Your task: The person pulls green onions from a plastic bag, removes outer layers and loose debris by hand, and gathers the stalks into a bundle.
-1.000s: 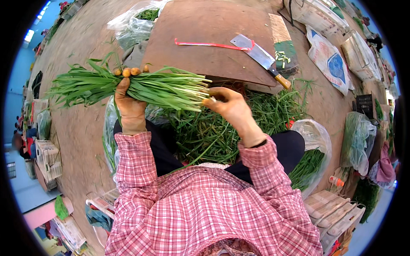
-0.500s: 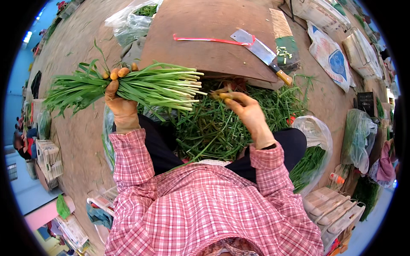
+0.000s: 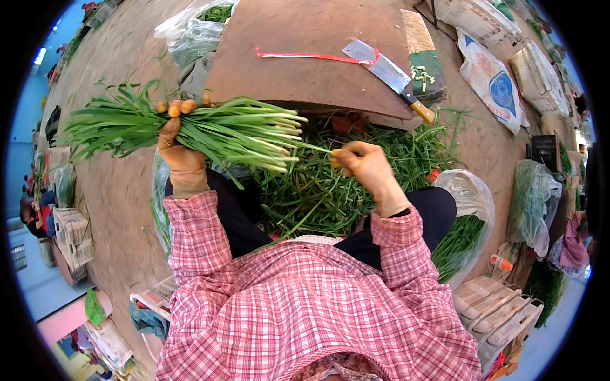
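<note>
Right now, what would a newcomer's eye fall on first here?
Probably the bushy green bundle, held by the left fingers, while the right fingers pinch a thin strand near its pale ends. Next, the cleaver on the brown board beyond, with a red strip reaching its blade. Loose greens lie heaped before the board's near edge.

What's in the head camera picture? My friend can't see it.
A person's left hand grips a bunch of green stalks while the right hand pinches a green strand running from the bunch's pale ends. Beyond, a cleaver and red strip lie on a brown board.
</note>
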Available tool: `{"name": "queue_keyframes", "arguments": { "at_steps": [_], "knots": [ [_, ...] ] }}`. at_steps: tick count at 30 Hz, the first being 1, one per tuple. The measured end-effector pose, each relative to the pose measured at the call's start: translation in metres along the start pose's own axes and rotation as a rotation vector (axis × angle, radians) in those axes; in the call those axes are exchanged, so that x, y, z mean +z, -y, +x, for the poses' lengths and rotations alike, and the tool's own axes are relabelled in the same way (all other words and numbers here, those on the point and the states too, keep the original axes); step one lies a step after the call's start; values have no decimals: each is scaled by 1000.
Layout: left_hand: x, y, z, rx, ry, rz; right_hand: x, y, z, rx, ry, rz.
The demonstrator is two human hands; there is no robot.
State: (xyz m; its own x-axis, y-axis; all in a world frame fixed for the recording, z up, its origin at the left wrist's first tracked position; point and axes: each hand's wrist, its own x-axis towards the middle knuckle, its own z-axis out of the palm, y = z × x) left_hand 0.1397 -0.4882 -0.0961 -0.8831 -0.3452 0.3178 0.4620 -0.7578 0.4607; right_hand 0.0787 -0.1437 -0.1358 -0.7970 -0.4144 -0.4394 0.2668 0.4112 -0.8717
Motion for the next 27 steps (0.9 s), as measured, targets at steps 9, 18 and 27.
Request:
{"name": "queue_keyframes", "arguments": {
  "at_steps": [9,18,27],
  "knots": [
    [-3,-8,12,52,1,-8,33,51,-5,-229,1,252],
    [-8,-10,14,44,8,-25,17,11,14,-162,-64,370],
    [-1,6,6,4,-17,-47,41,51,9,-125,1,147]
  ]
}}
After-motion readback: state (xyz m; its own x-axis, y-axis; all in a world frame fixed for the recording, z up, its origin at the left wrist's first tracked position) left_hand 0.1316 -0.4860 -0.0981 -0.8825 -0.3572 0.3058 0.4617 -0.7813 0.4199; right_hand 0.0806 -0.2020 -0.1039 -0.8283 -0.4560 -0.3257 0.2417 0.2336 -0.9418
